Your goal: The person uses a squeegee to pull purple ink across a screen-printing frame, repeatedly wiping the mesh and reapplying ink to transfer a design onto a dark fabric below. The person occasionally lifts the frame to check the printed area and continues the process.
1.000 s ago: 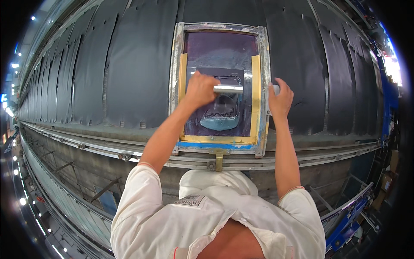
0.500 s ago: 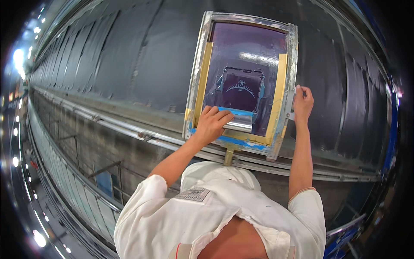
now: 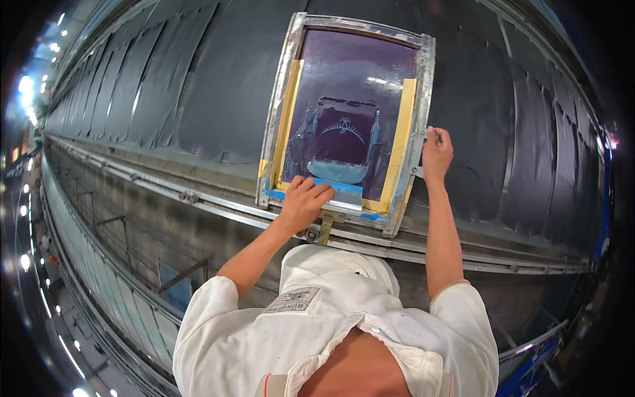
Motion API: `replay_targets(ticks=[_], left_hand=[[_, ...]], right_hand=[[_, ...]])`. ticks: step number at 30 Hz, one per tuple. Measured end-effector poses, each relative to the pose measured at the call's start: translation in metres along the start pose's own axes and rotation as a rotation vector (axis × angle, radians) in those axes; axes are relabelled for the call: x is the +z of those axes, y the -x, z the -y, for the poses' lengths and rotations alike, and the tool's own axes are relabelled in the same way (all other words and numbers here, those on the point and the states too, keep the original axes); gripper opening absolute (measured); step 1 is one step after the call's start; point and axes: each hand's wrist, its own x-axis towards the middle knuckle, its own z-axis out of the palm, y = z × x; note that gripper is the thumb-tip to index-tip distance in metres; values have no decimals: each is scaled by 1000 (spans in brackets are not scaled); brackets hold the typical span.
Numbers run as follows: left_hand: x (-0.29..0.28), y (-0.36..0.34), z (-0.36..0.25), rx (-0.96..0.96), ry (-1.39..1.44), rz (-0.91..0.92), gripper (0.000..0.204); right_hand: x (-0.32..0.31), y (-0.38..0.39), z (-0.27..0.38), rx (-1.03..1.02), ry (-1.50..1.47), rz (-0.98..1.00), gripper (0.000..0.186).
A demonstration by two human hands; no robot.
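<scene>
A screen frame [image 3: 279, 119] with a purple mesh [image 3: 350, 59] and yellow tape along its inner edges lies on the long table. A pale curved design [image 3: 342, 131] shows inside a dark square on the mesh, with a pool of light blue ink [image 3: 337, 172] below it. My left hand [image 3: 305, 202] is closed on a metal squeegee with a blue edge [image 3: 345, 196], resting at the frame's near end below the ink. My right hand [image 3: 437, 152] has its fingers curled on a bracket at the frame's right side; what exactly they grip is partly hidden.
Dark sheets [image 3: 218, 79] line the table, stretching away to both sides. A metal rail [image 3: 165, 188] runs along the near edge, passing a brass-coloured bracket [image 3: 326, 228] under the frame. Lower left is a railed structure [image 3: 106, 251] with lights beyond it.
The squeegee in my left hand has moved from mid-screen down to the near end, leaving the ink pool uncovered. My right hand stays at the frame's side. The view has shifted slightly.
</scene>
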Motion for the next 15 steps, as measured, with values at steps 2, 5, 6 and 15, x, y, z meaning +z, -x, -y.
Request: replay_targets(ticks=[2,5,6,15], left_hand=[[-3,-27,14,14,16,-14,47],[-4,-78,46,51,10,-70,37],[-2,-96,56,54,9,-87,35],[-16,-208,133,-26,179,198,12]], right_hand=[[5,-3,-4,-25,77,-41,26],[1,-9,-10,-35,151,-15,27],[2,-11,-16,-66,157,-28,27],[32,-28,95,-606,496,344,42]])
